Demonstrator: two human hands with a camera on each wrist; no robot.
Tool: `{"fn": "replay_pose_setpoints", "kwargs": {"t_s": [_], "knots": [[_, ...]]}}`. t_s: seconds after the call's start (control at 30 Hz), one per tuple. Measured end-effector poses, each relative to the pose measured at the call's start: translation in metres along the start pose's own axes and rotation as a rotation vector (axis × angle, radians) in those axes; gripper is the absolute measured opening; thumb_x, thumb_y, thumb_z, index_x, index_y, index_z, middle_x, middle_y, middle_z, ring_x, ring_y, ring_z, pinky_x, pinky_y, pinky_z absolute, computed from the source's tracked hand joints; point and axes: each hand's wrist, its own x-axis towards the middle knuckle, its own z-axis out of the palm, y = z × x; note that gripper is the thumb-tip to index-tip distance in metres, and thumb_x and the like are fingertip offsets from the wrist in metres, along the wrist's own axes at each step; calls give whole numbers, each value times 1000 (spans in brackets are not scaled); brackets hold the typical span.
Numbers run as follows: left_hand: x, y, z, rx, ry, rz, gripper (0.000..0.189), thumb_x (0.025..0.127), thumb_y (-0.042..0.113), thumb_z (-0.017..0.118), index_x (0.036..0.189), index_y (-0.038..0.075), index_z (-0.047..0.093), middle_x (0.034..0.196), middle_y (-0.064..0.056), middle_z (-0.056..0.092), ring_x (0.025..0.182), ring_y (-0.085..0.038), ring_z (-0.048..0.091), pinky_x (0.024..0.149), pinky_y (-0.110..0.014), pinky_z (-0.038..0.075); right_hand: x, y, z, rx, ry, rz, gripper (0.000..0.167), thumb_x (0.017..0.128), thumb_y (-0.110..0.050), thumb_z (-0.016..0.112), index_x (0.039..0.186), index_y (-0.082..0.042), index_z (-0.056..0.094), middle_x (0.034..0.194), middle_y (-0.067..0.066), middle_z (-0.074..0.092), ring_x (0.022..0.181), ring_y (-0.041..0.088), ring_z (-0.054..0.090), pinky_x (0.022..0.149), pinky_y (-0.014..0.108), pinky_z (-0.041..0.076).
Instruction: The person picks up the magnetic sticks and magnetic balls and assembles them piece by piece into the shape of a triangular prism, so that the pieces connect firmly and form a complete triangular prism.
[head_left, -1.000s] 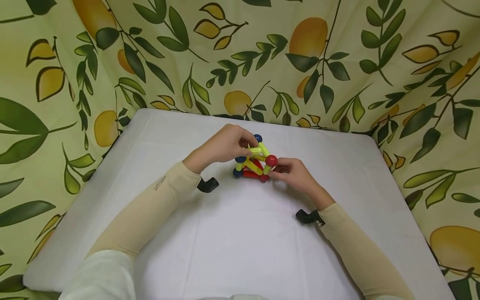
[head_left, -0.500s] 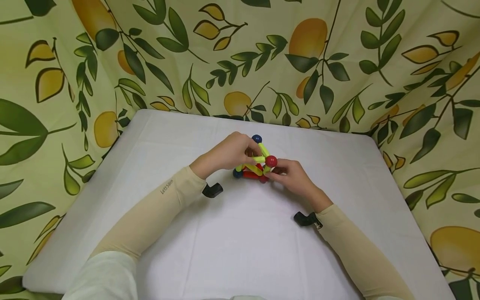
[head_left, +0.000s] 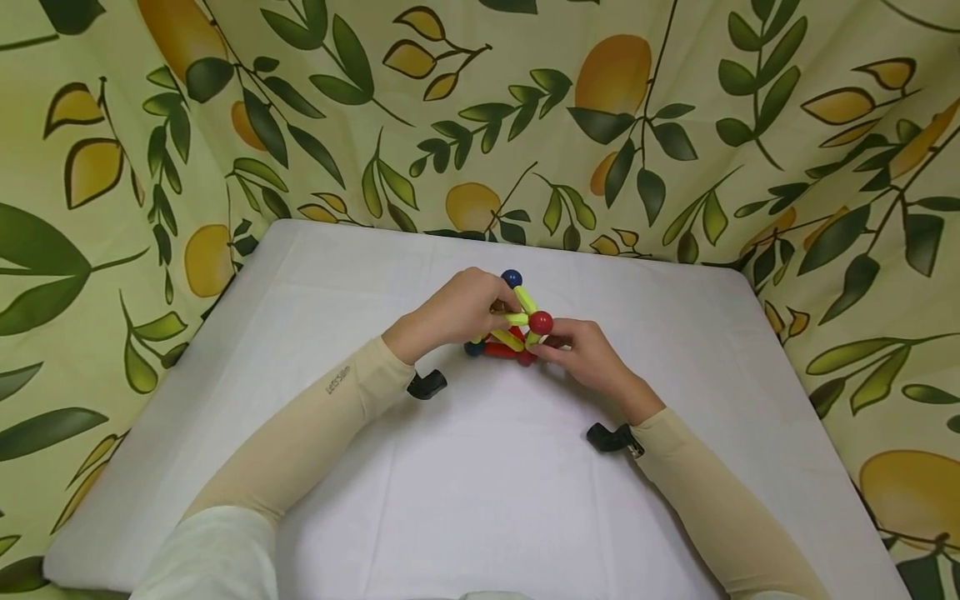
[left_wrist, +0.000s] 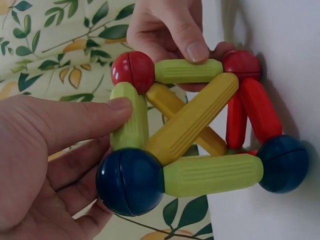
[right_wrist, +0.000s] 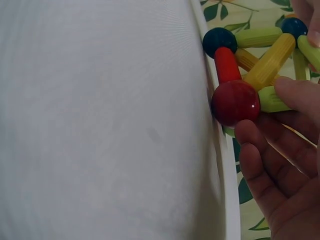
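Observation:
A magnetic stick-and-ball frame (left_wrist: 200,117) stands on the table, built of light green, yellow and red rods with blue and red balls. My left hand (head_left: 468,304) pinches a light green rod (left_wrist: 129,117) on its upper side, between a red ball (left_wrist: 132,71) and a blue ball (left_wrist: 131,181). My right hand (head_left: 588,354) grips the upright light green rod (left_wrist: 187,71) joining the upper and lower red balls. In the right wrist view, its fingertips are right at the lower red ball (right_wrist: 235,103). Another blue ball (head_left: 512,278) tops the far side. My left hand hides part of the frame in the head view.
The white-covered table (head_left: 480,483) extends around the frame. A leaf-and-fruit patterned curtain (head_left: 480,117) hangs behind it and along both sides. Black wrist-worn pieces (head_left: 427,385) stick out by both wrists, low over the cloth.
My left hand has moved a little right and toward me along the upper green rod, now covering the near upper blue ball in the head view. The right hand stays nearly still at its rod.

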Motion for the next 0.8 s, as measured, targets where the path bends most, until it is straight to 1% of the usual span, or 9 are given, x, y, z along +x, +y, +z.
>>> {"fn": "replay_pose_setpoints", "kwargs": {"t_s": [0.13,0.27,0.4,0.57,0.7,0.8], "knots": [[-2,0,2,-20,21,12,17,96,10,85,113,7,85,107,-2,79,96,-18,68,87,-31,55,-2,0,0,-4,4,10,21,96,-15,86,116,-11,83,105,-2,80,95,19,73,90,45,61],[-4,1,4,-19,33,16,18,97,11,85,114,6,84,110,-3,79,102,-20,68,93,-33,54,-3,-1,2,0,3,29,21,96,-15,86,117,-11,83,103,-3,80,95,19,73,89,45,62],[-5,1,4,-22,28,11,17,96,10,85,113,6,85,109,-3,79,102,-20,68,92,-33,55,-4,-3,3,9,11,41,23,95,-17,87,117,-11,83,101,-3,80,91,20,74,85,43,62],[-3,2,4,-36,16,18,16,96,9,84,112,7,85,107,-1,79,100,-19,67,89,-32,55,-5,-7,3,-7,33,60,26,94,-18,89,117,-9,83,106,1,80,91,22,73,82,36,61],[-2,0,5,-33,25,19,16,97,10,84,112,8,85,107,-1,79,100,-18,67,90,-32,54,-5,-7,3,-20,40,66,27,94,-18,89,118,-9,82,109,3,80,92,22,73,82,36,61],[-2,-2,5,-36,34,12,17,96,10,85,113,8,85,107,-1,79,100,-19,67,90,-33,54,-2,-6,4,-24,38,58,27,94,-19,88,119,-10,82,108,1,80,92,21,73,83,38,61]]}}
